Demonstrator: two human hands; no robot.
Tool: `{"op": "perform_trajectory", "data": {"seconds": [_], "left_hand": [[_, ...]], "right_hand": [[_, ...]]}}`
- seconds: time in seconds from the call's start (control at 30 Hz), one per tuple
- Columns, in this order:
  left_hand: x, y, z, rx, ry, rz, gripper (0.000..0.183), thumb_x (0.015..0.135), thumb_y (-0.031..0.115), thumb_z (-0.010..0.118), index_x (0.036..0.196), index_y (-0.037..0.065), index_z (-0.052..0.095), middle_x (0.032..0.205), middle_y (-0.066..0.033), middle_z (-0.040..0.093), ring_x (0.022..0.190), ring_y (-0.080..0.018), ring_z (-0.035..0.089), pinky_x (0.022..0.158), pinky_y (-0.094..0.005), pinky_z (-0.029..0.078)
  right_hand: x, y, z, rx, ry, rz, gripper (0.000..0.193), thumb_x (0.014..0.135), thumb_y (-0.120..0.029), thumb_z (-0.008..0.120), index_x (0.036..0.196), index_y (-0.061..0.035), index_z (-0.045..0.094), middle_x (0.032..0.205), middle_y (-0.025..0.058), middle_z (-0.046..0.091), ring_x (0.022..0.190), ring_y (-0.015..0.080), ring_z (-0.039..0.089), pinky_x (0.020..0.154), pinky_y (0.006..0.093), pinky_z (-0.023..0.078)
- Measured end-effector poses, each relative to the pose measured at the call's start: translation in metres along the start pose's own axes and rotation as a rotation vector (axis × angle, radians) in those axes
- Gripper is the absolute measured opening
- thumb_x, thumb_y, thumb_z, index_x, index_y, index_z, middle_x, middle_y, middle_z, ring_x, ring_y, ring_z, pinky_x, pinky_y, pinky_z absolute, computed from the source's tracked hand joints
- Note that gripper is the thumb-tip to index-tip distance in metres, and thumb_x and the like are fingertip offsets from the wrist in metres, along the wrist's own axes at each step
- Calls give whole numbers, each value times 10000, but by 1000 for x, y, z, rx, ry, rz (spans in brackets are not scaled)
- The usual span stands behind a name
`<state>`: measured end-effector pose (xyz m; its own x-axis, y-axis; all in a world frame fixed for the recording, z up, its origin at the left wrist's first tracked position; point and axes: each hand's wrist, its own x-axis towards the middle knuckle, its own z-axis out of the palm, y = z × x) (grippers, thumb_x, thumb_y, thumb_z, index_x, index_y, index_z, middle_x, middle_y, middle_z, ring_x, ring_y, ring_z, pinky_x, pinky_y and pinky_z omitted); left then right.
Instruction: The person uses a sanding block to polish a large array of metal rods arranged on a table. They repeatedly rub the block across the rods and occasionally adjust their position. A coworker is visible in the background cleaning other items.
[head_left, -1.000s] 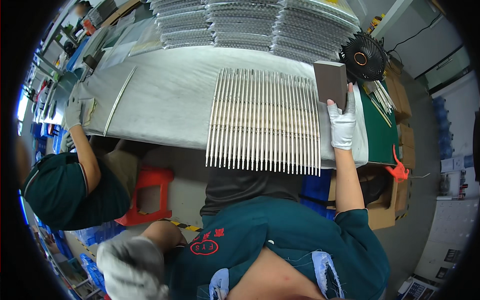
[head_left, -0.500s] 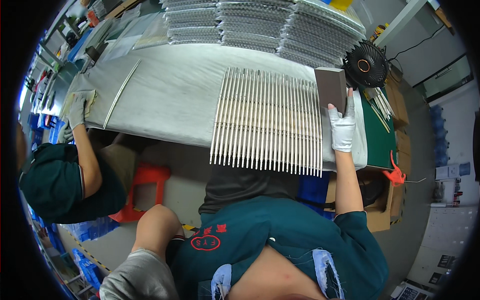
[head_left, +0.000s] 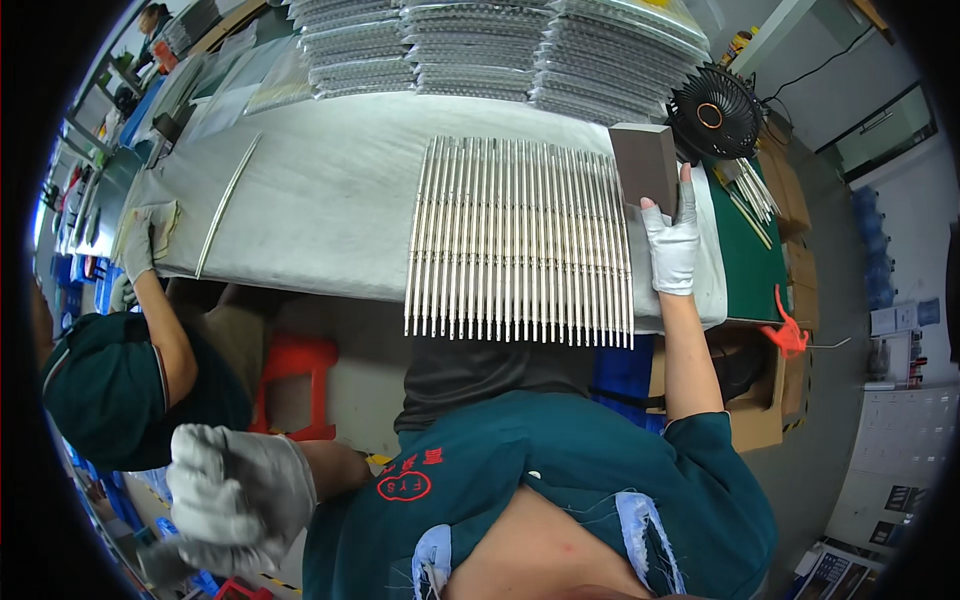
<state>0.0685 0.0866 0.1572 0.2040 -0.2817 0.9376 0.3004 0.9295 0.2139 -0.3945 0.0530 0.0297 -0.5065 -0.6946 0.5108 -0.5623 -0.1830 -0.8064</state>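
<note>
A black fan (head_left: 714, 112) is standing at the table's (head_left: 320, 190) far right, beside tall stacks of clear-wrapped packs (head_left: 470, 60). A red stool (head_left: 322, 385) is standing near a co-worker (head_left: 130, 395) in green; cardboard boxes (head_left: 785, 190) are standing right of the green surface (head_left: 750, 285).

Metal rods (head_left: 520, 240): more than twenty, we count
Brown block (head_left: 645, 170): we see one
Wrapped stacks (head_left: 470, 55): we count three
Black fan (head_left: 716, 112): only one
Red air gun (head_left: 788, 335): one
</note>
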Motion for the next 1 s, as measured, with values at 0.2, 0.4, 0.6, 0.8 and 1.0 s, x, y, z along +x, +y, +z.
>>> {"op": "perform_trajectory", "data": {"seconds": [0.2, 0.4, 0.6, 0.8, 1.0], "left_hand": [[-36, -26, -11, 655, 198, -367, 547, 1049, 270, 314, 1458, -93, 316, 667, -42, 481, 705, -194, 523, 780, -395, 485], [-49, -36, -4, 823, 220, -634, 498, 1046, 191, 412, 1499, 6, 323, 788, -71, 574, 784, -159, 579, 848, -340, 525], [-54, -33, -4, 963, 118, -683, 514, 1045, 198, 425, 1508, 8, 304, 833, -88, 619, 846, -160, 611, 892, -307, 490], [-59, -51, 12, 907, -43, -731, 526, 1022, 128, 467, 1515, 35, 309, 899, -88, 649, 882, -129, 597, 926, -292, 441], [-68, -64, 16, 957, -610, -460, 654, 840, -35, 640, 1453, 11, 414, 923, -106, 687, 815, -239, 656, 771, -361, 515]], "right_hand": [[42, -11, -6, -244, -176, -109, 647, 835, -172, 732, 1429, -207, 478, 1238, 134, 642, 1040, 229, 670, 848, 327, 538], [113, 4, 30, -757, -396, -289, 571, 850, -313, 666, 1390, -366, 489, 1139, 19, 666, 962, 259, 673, 775, 401, 544], [120, 51, 30, -639, -214, -438, 523, 855, -335, 673, 1353, -351, 516, 1179, -1, 655, 998, 241, 669, 772, 428, 549], [115, 21, 39, -913, -268, -220, 526, 801, -354, 726, 1305, -311, 582, 1227, -3, 630, 968, 249, 671, 758, 438, 544], [98, 16, 6, -944, -110, -427, 544, 789, -316, 739, 1304, -217, 595, 1343, -20, 564, 1043, 242, 633, 861, 407, 519]]}}
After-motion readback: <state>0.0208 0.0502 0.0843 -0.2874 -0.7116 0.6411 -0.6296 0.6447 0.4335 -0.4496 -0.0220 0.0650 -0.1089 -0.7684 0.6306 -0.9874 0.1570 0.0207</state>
